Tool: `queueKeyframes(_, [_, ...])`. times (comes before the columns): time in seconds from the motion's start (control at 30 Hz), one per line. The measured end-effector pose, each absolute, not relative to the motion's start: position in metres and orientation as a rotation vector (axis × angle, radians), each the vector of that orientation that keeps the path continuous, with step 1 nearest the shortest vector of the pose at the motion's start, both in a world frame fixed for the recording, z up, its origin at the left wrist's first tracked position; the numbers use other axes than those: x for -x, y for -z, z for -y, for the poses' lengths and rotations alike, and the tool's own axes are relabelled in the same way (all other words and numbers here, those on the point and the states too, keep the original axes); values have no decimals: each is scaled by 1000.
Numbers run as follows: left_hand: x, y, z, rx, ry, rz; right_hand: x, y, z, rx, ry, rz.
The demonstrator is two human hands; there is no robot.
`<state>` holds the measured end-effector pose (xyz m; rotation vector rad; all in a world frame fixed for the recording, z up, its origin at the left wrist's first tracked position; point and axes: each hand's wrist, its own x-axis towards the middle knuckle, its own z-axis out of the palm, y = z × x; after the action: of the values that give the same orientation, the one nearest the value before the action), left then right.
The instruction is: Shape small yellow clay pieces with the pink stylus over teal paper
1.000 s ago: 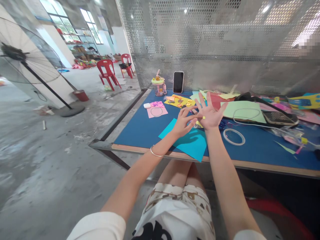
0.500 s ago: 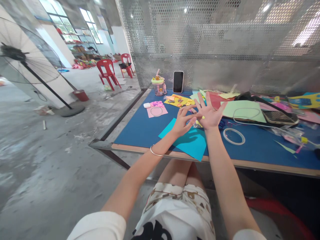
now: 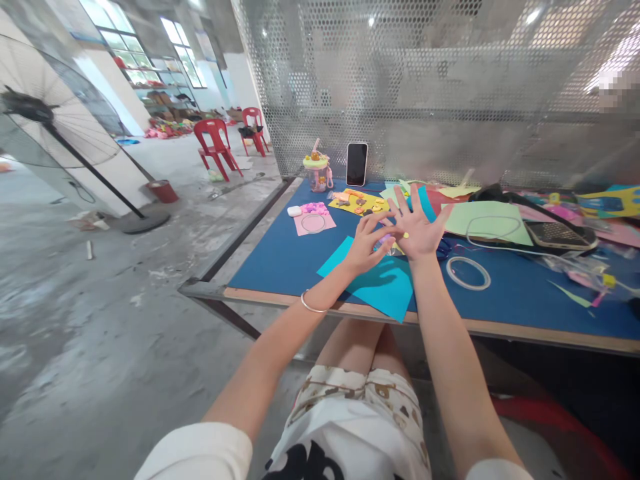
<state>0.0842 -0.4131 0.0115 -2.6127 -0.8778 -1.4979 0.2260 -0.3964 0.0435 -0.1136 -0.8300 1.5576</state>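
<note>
My right hand [image 3: 419, 230] is held palm up over the table with its fingers spread wide. On its palm, near the heel on the left side, lies a small yellow piece [image 3: 406, 235]. My left hand [image 3: 367, 247] has its fingers apart and slightly bent, and its fingertips reach the edge of the right palm; I see nothing held in it. Below both hands lies a bright blue sheet of paper [image 3: 385, 290] that overhangs the table's front edge. A clear and purple item [image 3: 387, 244] is partly hidden behind the left fingers.
On the blue table [image 3: 270, 257] are a pink note [image 3: 320, 223], a yellow sheet with small figures [image 3: 367, 202], a propped phone [image 3: 357, 164], a lidded cup [image 3: 317, 175], a tape roll [image 3: 469, 273] and green paper [image 3: 490, 220]. A perforated metal panel [image 3: 400, 87] stands behind.
My left fingers have shifted slightly beside the right palm. Beside the right fingers, a patch that looked red now looks blue. My right hand has barely moved.
</note>
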Motion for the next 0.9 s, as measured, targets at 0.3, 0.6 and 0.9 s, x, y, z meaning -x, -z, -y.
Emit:
queueKeyframes(0.3, [-83,-13,415,2621,1415,897,-223,-44,398,173,-1528,862])
queueKeyframes(0.6, [-84,-11,417,2497,1274,953,-221,-43,398,229,-1539,879])
queueKeyframes(0.9, [-86,-13,420,2467,1244,935,-223,-39,393,240,-1562,875])
